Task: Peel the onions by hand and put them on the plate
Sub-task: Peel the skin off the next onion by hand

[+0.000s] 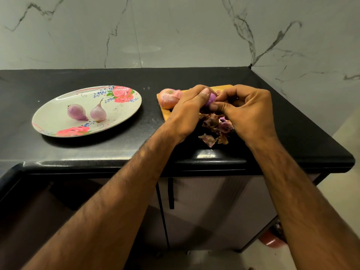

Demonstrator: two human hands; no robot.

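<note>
A small purple onion (212, 99) is held between both hands above a wooden cutting board (224, 87). My left hand (188, 112) grips it with the thumb on top. My right hand (248, 112) pinches at its right side with curled fingers. An unpeeled onion (169, 98) with pink-orange skin lies on the board's left end. Two peeled purple onions (76, 112) (98, 113) lie on the flowered white plate (58, 100) at the left.
A heap of torn onion skins (214, 126) lies on the black counter (148, 133) just below my hands, near the front edge. The marble wall rises behind and to the right. Cupboard doors sit under the counter.
</note>
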